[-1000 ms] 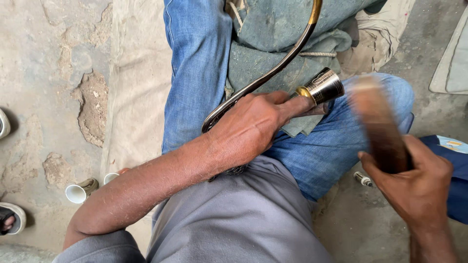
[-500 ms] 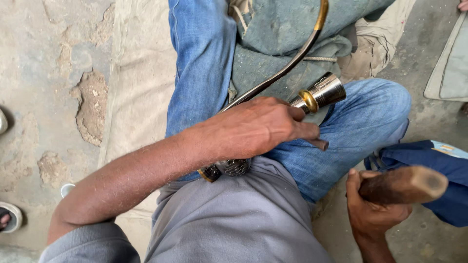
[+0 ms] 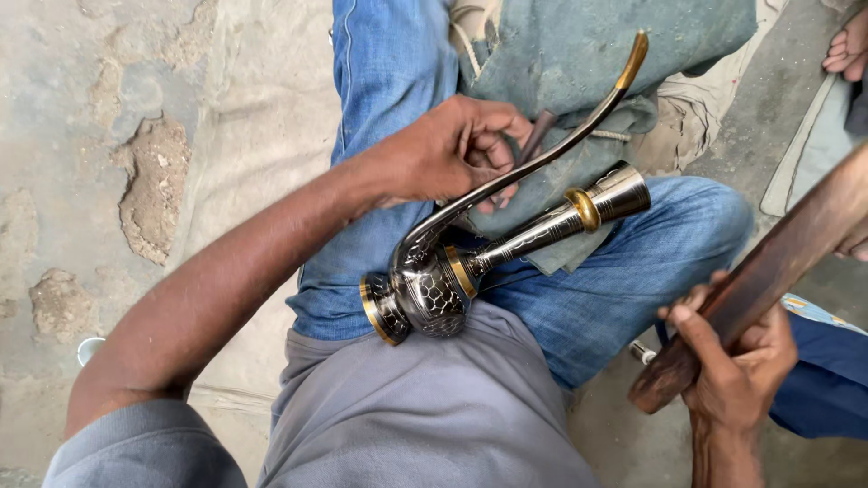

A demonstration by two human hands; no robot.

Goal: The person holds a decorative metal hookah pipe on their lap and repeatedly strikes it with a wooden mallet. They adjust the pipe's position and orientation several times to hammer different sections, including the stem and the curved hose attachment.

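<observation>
Across the lap lies the engraved metal vessel (image 3: 425,294), its neck running up and rightward, with the left hand (image 3: 448,154) right above it, fingers curled around a slim dark tool (image 3: 535,136), while the farther right hand (image 3: 737,361) clamps a wooden mallet (image 3: 768,271).

I see a dark engraved metal vessel (image 3: 425,294) with brass bands lying across the lap, its spout running toward two o'clock; a brown wooden mallet (image 3: 768,271) angles toward one o'clock.
</observation>
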